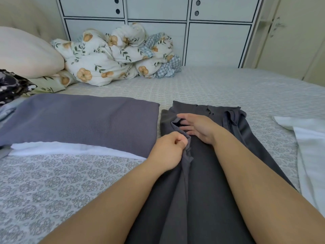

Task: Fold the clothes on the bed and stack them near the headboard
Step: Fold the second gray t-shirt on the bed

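Dark grey garment (207, 173) laid lengthwise on the bed (219, 85), running from bottom centre of the frame up to just above the middle, top edge rumpled and a strap or tie bunched at its upper right. Left hand (168, 148) curled tight, pinching a raised fold of that dark cloth along the garment's left side. Right hand (198, 127) resting on the garment just above and right of the left, fingers fairly straight and spread, tips tucked under a lifted flap of the fabric. Purple-grey folded cloth (84, 120) flat just left of the garment, filling centre left, with a strip of white cloth (70, 148) showing along its lower edge. White garment (309, 147) spread at the right edge. Dark patterned fabric (12, 85) at far left. Floral quilt (112, 57) heaped in the upper left, beside a cream pillow (24, 53). White cupboard (158, 13) with dark-lined panels across the top.
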